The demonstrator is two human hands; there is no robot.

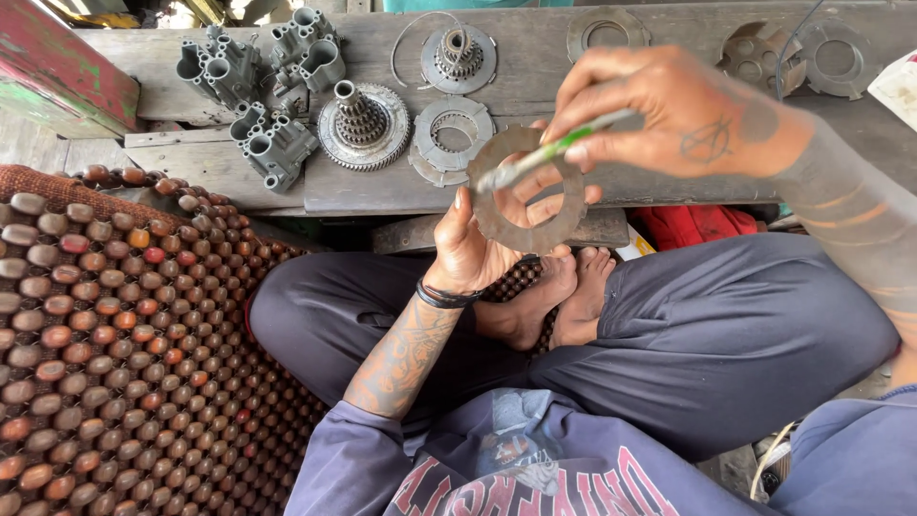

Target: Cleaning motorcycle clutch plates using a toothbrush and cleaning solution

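While seated cross-legged, left hand gripping a ring-shaped friction plate, right hand pinching a green-handled tool against it; further plates lying on the wooden bench, seemingly untouched.

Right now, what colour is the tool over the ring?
Green and grey tool, over the rusty-brown ring; head view.

The scene was lit evenly by soft daylight, with only faint shadows cast. No glare was seen. The right hand and its green-handled tool were slightly blurred; edges were mildly stretched.
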